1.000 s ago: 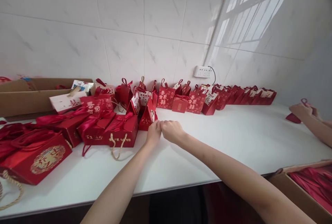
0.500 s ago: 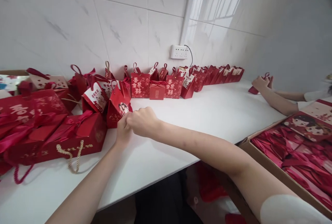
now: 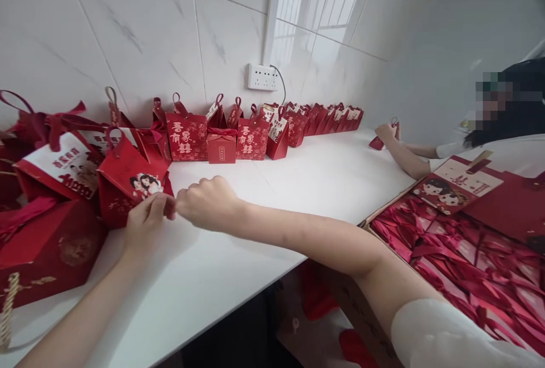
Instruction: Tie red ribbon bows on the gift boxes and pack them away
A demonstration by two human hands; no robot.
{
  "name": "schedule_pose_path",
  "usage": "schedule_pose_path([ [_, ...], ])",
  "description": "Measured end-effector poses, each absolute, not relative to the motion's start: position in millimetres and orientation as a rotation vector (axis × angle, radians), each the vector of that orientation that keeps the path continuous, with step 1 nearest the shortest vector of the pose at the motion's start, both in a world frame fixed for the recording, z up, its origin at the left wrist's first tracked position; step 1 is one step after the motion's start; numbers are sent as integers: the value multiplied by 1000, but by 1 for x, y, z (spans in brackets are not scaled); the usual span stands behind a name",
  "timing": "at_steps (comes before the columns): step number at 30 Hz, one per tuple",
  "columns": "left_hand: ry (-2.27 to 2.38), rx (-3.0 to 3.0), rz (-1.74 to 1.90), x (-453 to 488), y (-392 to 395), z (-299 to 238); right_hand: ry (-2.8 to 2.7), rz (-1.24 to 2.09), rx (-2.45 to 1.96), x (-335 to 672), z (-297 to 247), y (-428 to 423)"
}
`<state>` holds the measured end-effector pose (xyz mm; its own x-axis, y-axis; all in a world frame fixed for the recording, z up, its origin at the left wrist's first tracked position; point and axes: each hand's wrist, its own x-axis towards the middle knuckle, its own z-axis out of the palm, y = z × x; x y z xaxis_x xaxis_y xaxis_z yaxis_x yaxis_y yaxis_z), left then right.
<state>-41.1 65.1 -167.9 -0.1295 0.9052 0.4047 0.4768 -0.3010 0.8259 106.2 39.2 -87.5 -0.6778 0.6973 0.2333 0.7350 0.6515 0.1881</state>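
A red gift box [image 3: 123,166] with a looped handle and a printed couple stands on the white table at the left. My left hand [image 3: 147,220] is in front of its lower right corner, thumb and fingers pinched together. What they pinch is too small to make out. Just to the right, my right hand [image 3: 210,203] is closed in a fist, its knuckles up and its fingers hidden from view. The two hands are close together, with the fingertips of the left near the right fist. Behind the box is another red box with a white printed flap [image 3: 68,166].
A larger red box with a rope handle [image 3: 55,249] sits at the left front. Several red gift boxes [image 3: 187,138] line the wall under a power strip [image 3: 263,77]. At right, a carton [image 3: 387,200] holds ribboned red boxes. Beyond it a person's hands [image 3: 387,132] hold a small red box.
The view has swung right, so the boxes appear farther left and the other person's head shows. My hands, touching before, are now slightly apart. My right hand stays closed.
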Motion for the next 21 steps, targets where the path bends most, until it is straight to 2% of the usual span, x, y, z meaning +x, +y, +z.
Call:
schedule_pose_path([
  [6,1426,1561,1343,-43,68,-169,-2700,-459,-1656,178,-109,95],
  [14,1402,1582,1279,-45,67,-172,-2354,-489,-2313,279,-130,134],
  [21,1455,1545,1232,-47,71,-179,-2034,-436,-2602,336,-141,153],
])
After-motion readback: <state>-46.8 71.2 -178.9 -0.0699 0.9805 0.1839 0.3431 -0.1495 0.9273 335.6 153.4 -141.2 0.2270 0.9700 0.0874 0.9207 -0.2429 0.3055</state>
